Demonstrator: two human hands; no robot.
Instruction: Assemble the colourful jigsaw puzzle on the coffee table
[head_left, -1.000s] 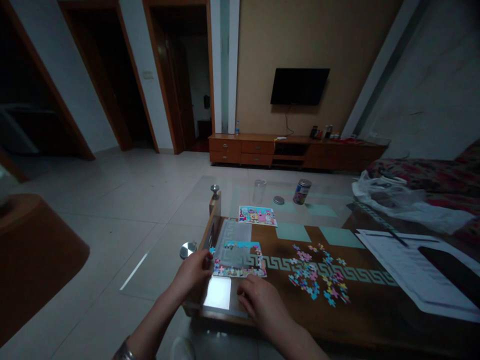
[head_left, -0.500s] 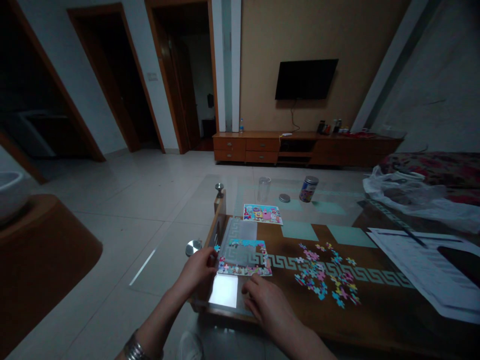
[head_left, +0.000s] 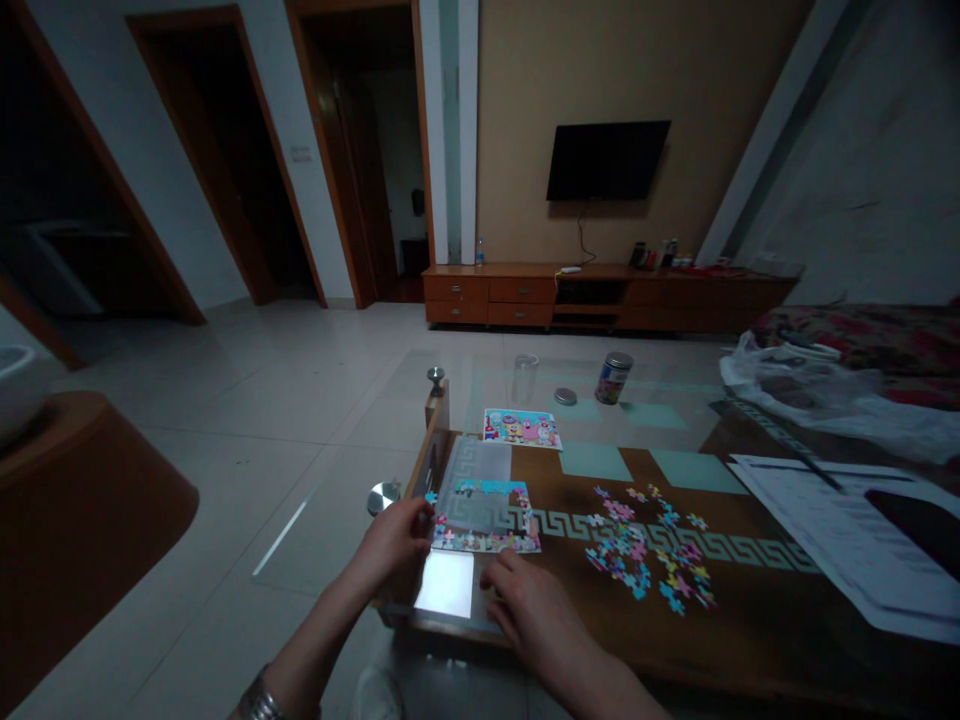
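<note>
Nearest to us, our right hand (head_left: 529, 605) lies palm down on the glass desk (head_left: 750, 610), fingers loosely spread and grasping nothing; its index fingertip touches the near edge of the puzzle frame (head_left: 486, 515). Our left hand (head_left: 391, 541) sits at the near left corner of that frame, fingers curled against its left edge. A small blue puzzle piece (head_left: 430, 497) shows just above the fingertips, but we cannot tell whether the grip is closed on it. A metal bracelet (head_left: 259, 700) circles the left wrist.

The puzzle frame lies flat at the left end of the desk. Its border is assembled in coloured pieces; its centre is open, so the desk pattern shows through. A bright rectangular reflection (head_left: 446, 584) sits on the glass between our hands.

To the right of the frame, well apart from both hands, loose puzzle pieces (head_left: 649, 550) are scattered in a cluster. Printed paper sheets (head_left: 825, 530) lie further right.

Beyond the frame lies a cartoon reference picture (head_left: 522, 428). Behind it stand a clear glass (head_left: 524, 379), a round lid (head_left: 565, 396) and a printed can (head_left: 613, 377). A white plastic bag (head_left: 810, 395) rests at the far right.

Farthest away, a wooden cabinet (head_left: 600, 295) runs along the wall beneath a dark television (head_left: 606, 160).
</note>
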